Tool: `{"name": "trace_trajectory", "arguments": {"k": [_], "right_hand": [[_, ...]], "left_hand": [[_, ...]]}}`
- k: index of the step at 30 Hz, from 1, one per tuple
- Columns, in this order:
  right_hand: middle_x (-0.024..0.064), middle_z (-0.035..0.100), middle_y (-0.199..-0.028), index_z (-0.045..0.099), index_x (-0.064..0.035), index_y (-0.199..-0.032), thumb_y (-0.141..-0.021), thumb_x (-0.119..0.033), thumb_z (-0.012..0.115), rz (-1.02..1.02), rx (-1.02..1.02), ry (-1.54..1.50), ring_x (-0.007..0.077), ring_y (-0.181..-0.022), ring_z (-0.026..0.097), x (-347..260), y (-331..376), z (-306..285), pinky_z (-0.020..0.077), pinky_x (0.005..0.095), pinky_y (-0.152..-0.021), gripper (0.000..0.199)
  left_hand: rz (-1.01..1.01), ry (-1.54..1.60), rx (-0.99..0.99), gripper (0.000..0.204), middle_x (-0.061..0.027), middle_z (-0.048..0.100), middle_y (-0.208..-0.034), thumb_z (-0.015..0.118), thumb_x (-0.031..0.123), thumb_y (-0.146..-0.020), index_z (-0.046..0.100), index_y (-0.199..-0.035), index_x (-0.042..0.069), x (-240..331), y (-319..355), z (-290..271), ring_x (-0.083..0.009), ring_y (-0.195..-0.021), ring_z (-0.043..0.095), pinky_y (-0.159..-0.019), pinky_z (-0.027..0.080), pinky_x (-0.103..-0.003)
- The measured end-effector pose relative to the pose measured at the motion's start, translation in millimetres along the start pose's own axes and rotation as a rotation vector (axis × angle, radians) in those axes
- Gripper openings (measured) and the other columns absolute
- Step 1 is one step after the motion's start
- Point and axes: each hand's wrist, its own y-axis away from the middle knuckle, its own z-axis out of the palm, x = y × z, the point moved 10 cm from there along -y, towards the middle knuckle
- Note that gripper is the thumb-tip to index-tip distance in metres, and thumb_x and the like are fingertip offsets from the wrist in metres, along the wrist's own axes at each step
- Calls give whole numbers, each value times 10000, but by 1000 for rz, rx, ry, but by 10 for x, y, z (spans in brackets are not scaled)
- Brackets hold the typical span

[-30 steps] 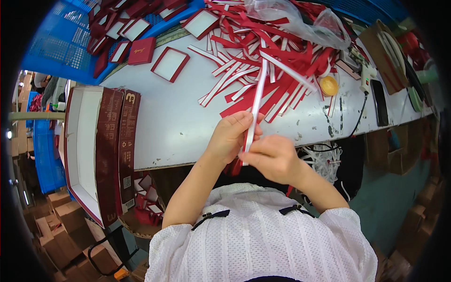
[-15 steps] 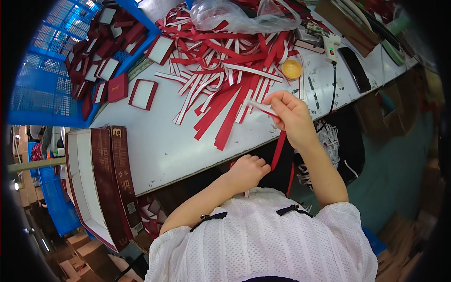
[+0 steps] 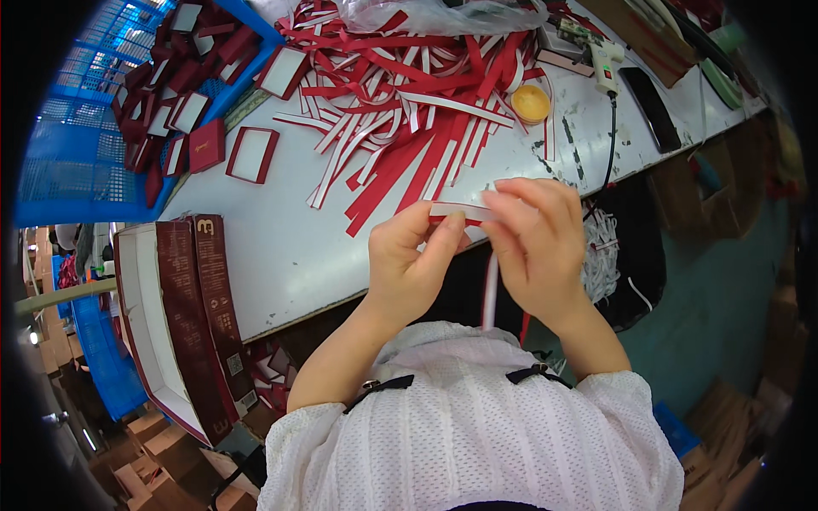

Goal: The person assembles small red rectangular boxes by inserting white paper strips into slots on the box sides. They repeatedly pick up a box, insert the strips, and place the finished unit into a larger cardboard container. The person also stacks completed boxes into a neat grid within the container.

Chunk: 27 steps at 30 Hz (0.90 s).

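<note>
The left hand (image 3: pixel 409 255) pinches a ribbon strip (image 3: pixel 456 212) between thumb and fingers; the right hand (image 3: pixel 541 243) curls at the strip's other end, fingertips hiding that end, so whether they press on it I cannot tell. The strip is flat and narrow, white with red edging, and spans the gap between the two hands, just nearer the wearer than the ribbon heap (image 3: pixel 426 83). A pale ribbon length (image 3: pixel 490 294) hangs below the hands; its link to the strip is hidden. The heap is a tangle of smooth red and white bands on the worn, scuffed bench (image 3: pixel 277 277), its far side covered by a crinkled clear plastic bag (image 3: pixel 443 17), cut off above. Right of the heap sits a round yellow tub (image 3: pixel 530 104); left of it, a shallow red-rimmed box (image 3: pixel 252 155) and a perforated blue crate (image 3: pixel 77 183).
</note>
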Motion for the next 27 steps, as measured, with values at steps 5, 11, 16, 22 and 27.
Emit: {"name": "trace_trajectory", "arguments": {"k": [5,11,16,22,27], "right_hand": [[38,536,-776,574,-19,-812,-568,-164,569,-179,-45,130,176,-672,513,-178,69,103,391,272,-556,284],[33,516,-722,546,-31,-739,-560,-153,572,-119,-188,161,158,-632,512,-82,143,181,384,250,-502,218],[64,514,-656,529,-54,-702,-599,-60,566,49,-86,-3,196,-545,513,203,392,170,381,256,-444,110],[144,594,-832,519,10,-849,-808,-90,448,1431,657,-1622,172,-673,589,1622,2021,121,481,254,-529,129],[194,541,-990,471,39,-916,-815,-135,362,1629,958,-1108,274,-936,539,2763,3382,-691,453,359,-784,228]], "left_hand": [[-40,5,-60,141,-57,587,-714,444,34,-839,547,-800,-53,-19,7,115,-69,-644,526,-589,446,-214],[-150,45,-33,148,-55,573,-657,432,24,-824,534,-754,-57,-230,42,189,-71,-605,514,-569,439,-217],[-102,-241,-65,156,-84,594,-652,442,47,-808,572,-786,-35,-482,95,207,-95,-594,549,-574,448,-223],[-238,247,203,183,-131,604,-806,421,102,-844,542,-911,-18,-964,406,-357,-177,-729,590,-660,472,-273],[-191,660,534,117,-111,592,-776,456,105,-804,528,-862,33,-1147,907,-1481,-183,-718,568,-648,440,-292]]}}
